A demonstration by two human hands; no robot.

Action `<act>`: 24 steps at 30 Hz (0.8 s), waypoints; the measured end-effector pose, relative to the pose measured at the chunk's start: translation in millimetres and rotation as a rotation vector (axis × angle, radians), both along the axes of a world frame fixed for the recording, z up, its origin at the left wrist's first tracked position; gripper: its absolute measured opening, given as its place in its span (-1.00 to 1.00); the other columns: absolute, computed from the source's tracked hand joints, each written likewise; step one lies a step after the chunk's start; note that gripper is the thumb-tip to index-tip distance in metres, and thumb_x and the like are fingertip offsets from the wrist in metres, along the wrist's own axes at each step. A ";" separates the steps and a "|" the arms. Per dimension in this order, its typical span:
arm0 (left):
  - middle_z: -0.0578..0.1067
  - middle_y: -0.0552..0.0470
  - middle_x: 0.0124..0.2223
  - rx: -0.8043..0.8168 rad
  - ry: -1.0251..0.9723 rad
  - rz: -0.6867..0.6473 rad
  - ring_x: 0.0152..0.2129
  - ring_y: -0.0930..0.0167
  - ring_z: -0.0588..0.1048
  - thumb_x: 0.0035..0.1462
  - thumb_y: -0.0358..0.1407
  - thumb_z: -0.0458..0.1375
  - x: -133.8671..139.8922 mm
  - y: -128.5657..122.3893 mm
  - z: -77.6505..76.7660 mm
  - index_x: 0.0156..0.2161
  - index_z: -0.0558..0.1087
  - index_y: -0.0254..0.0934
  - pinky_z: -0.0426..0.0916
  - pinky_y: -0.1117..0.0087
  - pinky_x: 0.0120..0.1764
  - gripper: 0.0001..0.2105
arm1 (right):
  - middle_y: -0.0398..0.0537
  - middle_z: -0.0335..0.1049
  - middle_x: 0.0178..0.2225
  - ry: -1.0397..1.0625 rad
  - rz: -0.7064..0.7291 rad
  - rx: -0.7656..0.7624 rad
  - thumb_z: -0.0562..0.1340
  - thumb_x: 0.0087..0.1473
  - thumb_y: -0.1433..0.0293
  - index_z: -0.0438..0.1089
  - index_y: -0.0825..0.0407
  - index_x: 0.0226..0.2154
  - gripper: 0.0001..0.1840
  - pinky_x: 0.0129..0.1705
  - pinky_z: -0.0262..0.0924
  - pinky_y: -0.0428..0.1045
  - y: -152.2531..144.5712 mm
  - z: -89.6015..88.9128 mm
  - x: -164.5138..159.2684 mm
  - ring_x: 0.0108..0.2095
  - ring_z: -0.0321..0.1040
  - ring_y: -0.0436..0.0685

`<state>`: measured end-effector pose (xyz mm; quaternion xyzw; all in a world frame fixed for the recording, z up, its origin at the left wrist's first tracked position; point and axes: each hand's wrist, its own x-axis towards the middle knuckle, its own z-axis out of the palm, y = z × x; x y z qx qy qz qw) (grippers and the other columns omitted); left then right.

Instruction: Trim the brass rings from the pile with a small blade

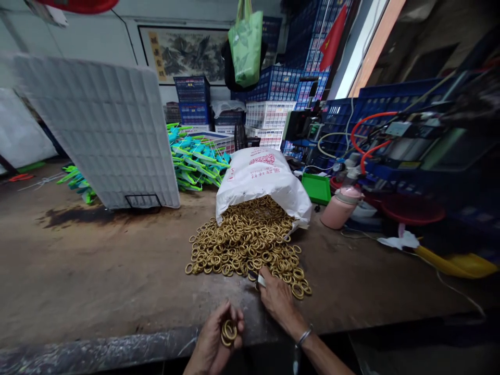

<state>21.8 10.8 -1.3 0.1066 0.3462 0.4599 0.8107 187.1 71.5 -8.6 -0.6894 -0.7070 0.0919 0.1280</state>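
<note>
My left hand is curled around a few gold-coloured rings at the table's front edge. Farther forward, my right hand reaches to the near edge of a heap of the same rings. Its fingers are closed on a small dark-and-white tool, whose exact kind I cannot make out; the dark end points at the rings. Behind the heap lies a white woven sack with red print, its mouth facing me and rings spilling out onto the table.
The brown worktable bears a grey-white ribbed panel standing upright, with green and blue hangers behind it. At right are a green tray, a pink bottle, a yellow scoop-like piece and hosed machinery.
</note>
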 end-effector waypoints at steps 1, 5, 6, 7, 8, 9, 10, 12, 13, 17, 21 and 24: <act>0.38 0.02 -0.47 0.009 0.005 0.009 -0.59 0.53 0.34 -0.08 -0.17 0.19 0.7 1.3 -0.1 -0.57 0.27 -0.35 0.12 0.58 -0.66 -0.71 | -0.13 0.36 -0.53 0.053 0.002 0.016 0.02 -0.03 0.52 0.29 0.00 -0.36 -0.80 -0.50 -0.13 -0.11 -0.2 1.2 1.5 -0.51 0.27 0.02; 0.36 0.07 -0.50 0.090 0.141 0.029 -0.63 0.55 0.31 -0.13 -0.17 0.22 5.4 6.1 3.4 -0.49 0.29 -0.33 0.08 0.59 -0.67 -0.74 | -0.09 0.31 -0.45 0.303 0.065 0.105 0.00 -0.01 0.45 0.29 0.03 -0.45 -0.83 -0.37 0.00 -0.11 -1.8 5.6 5.6 -0.41 0.22 0.02; 0.34 0.10 -0.52 0.112 0.193 0.028 -0.67 0.57 0.27 -0.13 -0.16 0.22 6.7 7.5 4.7 -0.46 0.29 -0.32 0.06 0.59 -0.69 -0.73 | -0.10 0.29 -0.46 0.362 0.069 0.101 0.00 0.00 0.41 0.28 0.03 -0.49 -0.82 -0.36 0.01 -0.11 -2.6 6.3 5.5 -0.42 0.20 0.02; 0.33 0.13 -0.53 0.142 0.256 0.036 -0.70 0.59 0.23 -0.13 -0.16 0.21 7.9 9.1 5.9 -0.44 0.29 -0.31 0.02 0.60 -0.70 -0.74 | -0.12 0.26 -0.50 0.424 0.067 0.074 -0.01 0.01 0.36 0.26 0.03 -0.52 -0.80 -0.38 0.01 -0.11 -3.7 7.1 4.7 -0.45 0.18 0.01; 0.32 0.15 -0.55 0.172 0.335 0.046 -0.73 0.61 0.19 -0.12 -0.15 0.20 8.9 10.7 7.0 -0.40 0.30 -0.29 -0.01 0.60 -0.71 -0.74 | -0.15 0.22 -0.54 0.491 0.064 0.024 -0.01 0.01 0.32 0.24 0.03 -0.55 -0.77 -0.41 0.01 -0.11 -5.0 8.1 3.3 -0.48 0.15 0.00; 0.31 0.17 -0.56 0.208 0.421 0.058 -0.75 0.62 0.15 -0.11 -0.16 0.18 9.5 12.3 7.8 -0.37 0.31 -0.28 -0.03 0.60 -0.72 -0.75 | -0.18 0.19 -0.58 0.566 0.063 -0.043 -0.01 0.00 0.29 0.22 0.03 -0.58 -0.76 -0.44 0.00 -0.12 -6.6 9.4 1.4 -0.51 0.13 -0.01; 0.30 0.18 -0.58 0.255 0.513 0.071 -0.76 0.62 0.13 -0.09 -0.17 0.17 9.9 13.7 8.4 -0.34 0.32 -0.28 -0.03 0.59 -0.71 -0.76 | -0.20 0.16 -0.61 0.649 0.068 -0.120 0.00 -0.01 0.27 0.21 0.03 -0.58 -0.75 -0.46 0.00 -0.12 -8.5 11.2 -1.1 -0.53 0.12 -0.02; 0.30 0.18 -0.59 0.374 0.681 0.081 -0.73 0.59 0.17 -0.08 -0.22 0.15 9.7 15.6 9.2 -0.30 0.36 -0.29 0.05 0.57 -0.66 -0.78 | -0.23 0.15 -0.62 0.807 0.076 -0.264 0.03 -0.05 0.25 0.23 0.04 -0.57 -0.77 -0.48 0.00 -0.14 -12.9 16.1 -6.9 -0.56 0.11 -0.04; 0.31 0.17 -0.59 0.446 0.748 0.080 -0.69 0.57 0.21 -0.07 -0.25 0.14 9.2 15.9 9.3 -0.29 0.38 -0.30 0.12 0.55 -0.61 -0.79 | -0.24 0.16 -0.63 0.867 0.071 -0.322 0.04 -0.08 0.25 0.24 0.05 -0.55 -0.78 -0.50 0.00 -0.14 -15.1 18.9 -9.9 -0.57 0.11 -0.05; 0.45 0.02 -0.37 0.707 0.859 0.015 -0.42 0.43 0.37 0.01 -0.27 0.06 6.5 12.9 8.2 -0.21 0.44 -0.29 0.26 0.45 -0.29 -0.77 | -0.28 0.16 -0.66 0.987 0.019 -0.462 0.09 -0.14 0.26 0.26 0.05 -0.49 -0.80 -0.61 -0.10 -0.17 -22.4 26.1 -19.0 -0.67 0.00 -0.11; 0.47 -0.01 -0.32 0.752 0.792 -0.051 -0.37 0.40 0.40 0.07 -0.26 0.01 4.8 8.4 7.7 -0.22 0.45 -0.29 0.26 0.44 -0.26 -0.76 | -0.34 0.11 -0.70 1.076 -0.015 -0.597 0.07 -0.14 0.26 0.18 0.03 -0.42 -0.80 -0.71 -0.27 -0.18 -25.4 22.4 -21.6 -0.75 -0.17 -0.15; 0.45 0.04 -0.47 0.664 0.785 -0.017 -0.51 0.44 0.36 0.04 -0.26 0.06 3.7 6.9 11.4 -0.40 0.47 -0.31 0.23 0.49 -0.38 -0.81 | -0.35 0.11 -0.70 1.086 0.019 -0.610 0.03 -0.08 0.22 0.15 0.02 -0.41 -0.79 -0.73 -0.30 -0.18 -25.7 19.0 -21.8 -0.77 -0.21 -0.15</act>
